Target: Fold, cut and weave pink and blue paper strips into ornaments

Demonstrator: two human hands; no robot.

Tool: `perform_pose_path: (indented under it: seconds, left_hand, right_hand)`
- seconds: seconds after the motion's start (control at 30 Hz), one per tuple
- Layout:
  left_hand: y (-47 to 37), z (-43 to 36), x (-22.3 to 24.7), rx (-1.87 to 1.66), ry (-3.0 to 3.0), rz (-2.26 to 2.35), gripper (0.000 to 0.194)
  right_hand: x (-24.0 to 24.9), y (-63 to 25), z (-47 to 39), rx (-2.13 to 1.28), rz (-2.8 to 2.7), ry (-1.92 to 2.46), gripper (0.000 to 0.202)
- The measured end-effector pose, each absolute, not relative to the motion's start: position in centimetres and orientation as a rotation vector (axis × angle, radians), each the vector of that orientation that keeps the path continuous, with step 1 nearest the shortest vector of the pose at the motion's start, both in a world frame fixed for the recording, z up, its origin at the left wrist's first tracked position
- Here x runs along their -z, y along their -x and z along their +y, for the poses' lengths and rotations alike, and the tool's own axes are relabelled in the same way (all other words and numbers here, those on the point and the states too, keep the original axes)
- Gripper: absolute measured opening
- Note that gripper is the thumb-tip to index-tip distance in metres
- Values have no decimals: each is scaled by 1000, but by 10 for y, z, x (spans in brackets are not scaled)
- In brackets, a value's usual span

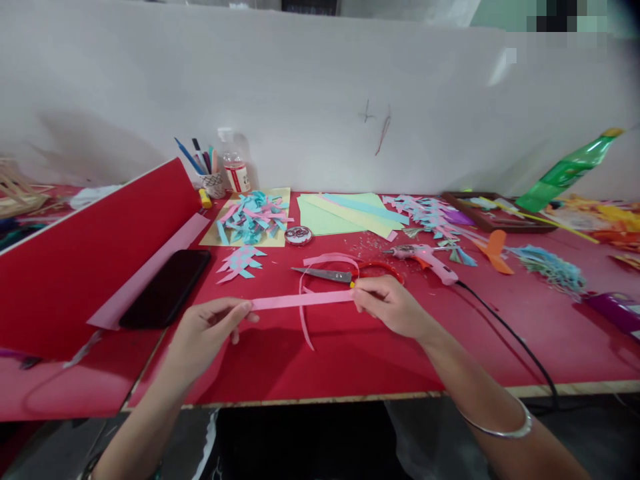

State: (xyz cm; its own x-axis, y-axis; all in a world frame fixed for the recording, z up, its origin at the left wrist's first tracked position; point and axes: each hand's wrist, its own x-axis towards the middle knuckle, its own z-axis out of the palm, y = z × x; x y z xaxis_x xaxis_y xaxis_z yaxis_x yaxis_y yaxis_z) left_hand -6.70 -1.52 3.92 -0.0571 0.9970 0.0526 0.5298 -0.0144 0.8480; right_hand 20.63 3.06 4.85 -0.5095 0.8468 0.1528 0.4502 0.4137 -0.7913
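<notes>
A pink paper strip point(303, 300) is stretched level above the red table. My left hand point(213, 327) pinches its left end, and my right hand point(387, 303) pinches the right end. Behind the strip lie scissors point(330, 274) with red handles, partly covered by my right hand. A thin curled pink strip point(306, 327) hangs or lies around the middle of the held strip; where it is attached I cannot tell. Just beyond my left hand sits a small woven piece of pink and blue paper point(243, 263).
A black phone point(167, 288) and a leaning red board point(100, 247) are at left. Folded strips point(255, 217) are piled on a gold sheet. Coloured paper sheets point(345, 213) lie at the back. Right are a pink glue gun point(425, 260) with its cord and a green bottle point(567, 172).
</notes>
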Motion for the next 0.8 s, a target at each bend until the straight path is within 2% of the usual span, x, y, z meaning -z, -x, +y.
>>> perform_pose_path:
  seconds: [0.23, 0.4, 0.57, 0.67, 0.8]
  left_hand:
    - [72, -13, -33, -919, -1592, 1620, 30]
    - [63, -17, -41, -1006, -1981, 1728, 34]
    - [36, -29, -59, -814, -2352, 1380, 39]
    - [24, -32, -63, -619, -2176, 1229, 25]
    - [24, -29, -56, -549, -1840, 1150, 33]
  right_hand:
    - [-59, -207, 28, -717, -2324, 882, 34]
    - [-78, -204, 17, -622, -2529, 627, 32]
    - [-91, -192, 16, -667, -2687, 511, 30]
    - [-91, -183, 20, -625, -2712, 517, 31]
    - [-89, -175, 32, -518, -2710, 634, 33]
